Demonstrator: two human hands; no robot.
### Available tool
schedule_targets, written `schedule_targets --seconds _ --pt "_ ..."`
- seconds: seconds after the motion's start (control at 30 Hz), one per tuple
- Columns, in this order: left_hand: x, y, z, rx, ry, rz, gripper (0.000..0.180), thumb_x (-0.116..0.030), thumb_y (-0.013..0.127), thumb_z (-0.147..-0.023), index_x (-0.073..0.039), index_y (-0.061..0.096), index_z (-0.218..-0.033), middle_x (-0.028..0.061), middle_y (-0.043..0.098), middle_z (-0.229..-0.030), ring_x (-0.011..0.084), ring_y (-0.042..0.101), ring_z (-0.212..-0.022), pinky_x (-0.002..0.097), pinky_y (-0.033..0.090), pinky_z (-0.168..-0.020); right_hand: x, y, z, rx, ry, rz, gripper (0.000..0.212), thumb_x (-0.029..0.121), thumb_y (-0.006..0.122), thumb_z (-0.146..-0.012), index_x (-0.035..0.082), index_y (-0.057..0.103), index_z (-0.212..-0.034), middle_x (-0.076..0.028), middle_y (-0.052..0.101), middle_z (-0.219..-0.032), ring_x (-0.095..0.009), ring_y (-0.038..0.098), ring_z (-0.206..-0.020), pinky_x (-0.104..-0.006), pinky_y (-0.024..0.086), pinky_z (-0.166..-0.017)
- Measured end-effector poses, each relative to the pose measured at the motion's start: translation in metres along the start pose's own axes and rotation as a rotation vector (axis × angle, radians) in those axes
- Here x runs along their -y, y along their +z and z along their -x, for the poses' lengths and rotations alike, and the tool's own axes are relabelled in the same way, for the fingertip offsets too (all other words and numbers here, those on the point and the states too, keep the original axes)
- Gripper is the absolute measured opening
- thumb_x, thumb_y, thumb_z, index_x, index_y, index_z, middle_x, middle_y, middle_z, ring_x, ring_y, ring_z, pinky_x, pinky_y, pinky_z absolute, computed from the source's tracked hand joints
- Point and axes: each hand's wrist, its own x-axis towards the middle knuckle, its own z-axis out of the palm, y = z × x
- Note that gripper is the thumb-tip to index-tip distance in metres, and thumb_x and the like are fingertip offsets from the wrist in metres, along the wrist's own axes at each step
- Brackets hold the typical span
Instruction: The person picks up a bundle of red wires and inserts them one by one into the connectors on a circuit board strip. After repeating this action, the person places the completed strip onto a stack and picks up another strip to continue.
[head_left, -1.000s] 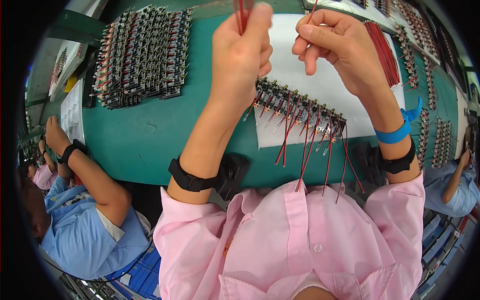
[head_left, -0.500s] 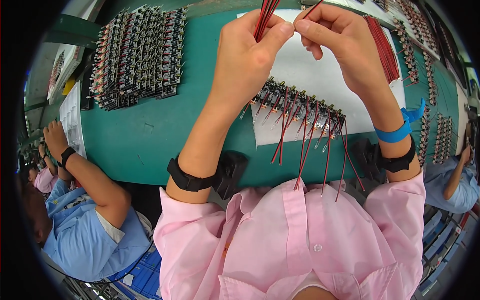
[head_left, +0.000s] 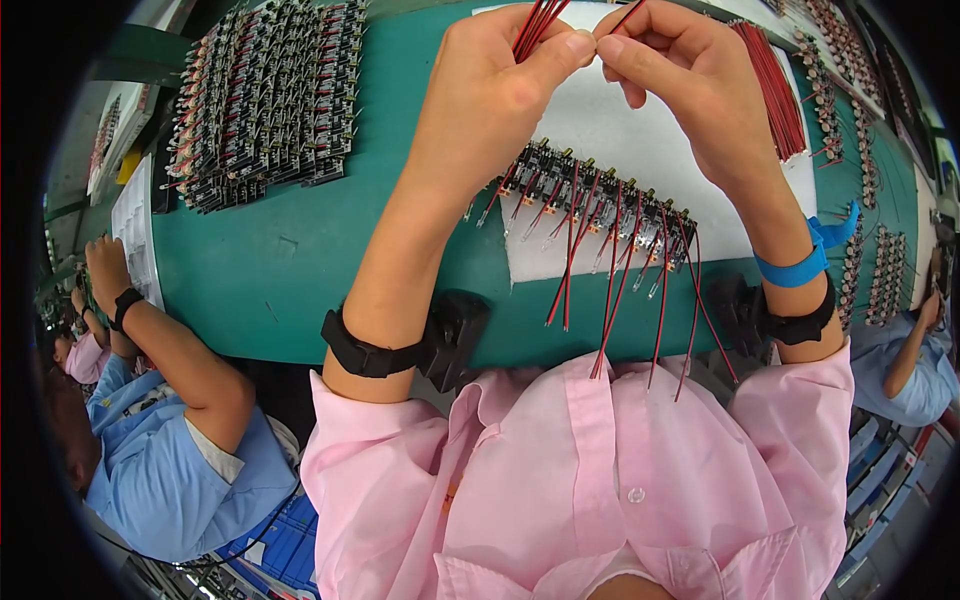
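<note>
My left hand (head_left: 500, 90) is closed round a bundle of red and black wires (head_left: 538, 28), whose upper ends run out past the top of the view. Close beside it, my right hand (head_left: 680, 80) pinches a red and black wire (head_left: 628, 16), and the fingertips of both hands meet. Below the hands, a slanting row of small circuit boards (head_left: 600, 205) lies partly on a white sheet (head_left: 590, 120). Several red and black wires (head_left: 657, 310) hang from that row over the table's near edge, among small clear bulbs.
A stacked block of similar boards (head_left: 268, 100) stands at the left on the green table (head_left: 270, 290). More red wires (head_left: 770, 90) lie at the sheet's right side, with rows of small parts (head_left: 886, 275) beyond. A co-worker in blue (head_left: 180, 440) sits at left, another (head_left: 905, 365) at right.
Both hands keep their hold, fingertips together. They have shifted very slightly, and the whole view has moved a little. The boards lie as before.
</note>
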Motion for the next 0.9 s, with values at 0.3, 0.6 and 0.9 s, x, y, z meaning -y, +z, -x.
schedule_targets --seconds 0.3,0.6,0.9 --pt "-0.018 -0.001 0.000 -0.067 -0.089 -0.105 0.019 -0.015 0.054 -0.078 0.001 0.051 -0.067 -0.0051 0.041 -0.055 0.0027 0.033 -0.050 0.0196 0.026 -0.043 -0.014 -0.001 0.000 0.058 0.032 0.090 0.010 0.009 0.053 -0.076 -0.001 0.054 -0.074 0.000 0.050 -0.061 -0.004 0.044 -0.053 -0.0166 0.035 -0.047" --pt "-0.027 -0.002 0.003 -0.191 0.070 -0.218 0.021 -0.013 0.054 -0.077 0.004 0.049 -0.065 -0.0037 0.039 -0.053 0.0028 0.032 -0.049 0.0206 0.025 -0.042 -0.042 0.013 0.007 0.196 -0.049 0.446 0.009 0.007 0.054 -0.066 -0.001 0.052 -0.063 -0.003 0.044 -0.049 -0.009 0.039 -0.047 -0.0230 0.033 -0.045" --pt "-0.032 0.000 0.007 -0.225 0.112 -0.176 0.020 -0.010 0.053 -0.077 0.004 0.048 -0.064 -0.0038 0.037 -0.051 0.0028 0.031 -0.048 0.0207 0.023 -0.041 -0.042 0.019 0.009 0.163 -0.059 0.449 0.008 0.006 0.055 -0.063 -0.002 0.054 -0.063 -0.006 0.045 -0.048 -0.013 0.043 -0.045 -0.0259 0.037 -0.046"
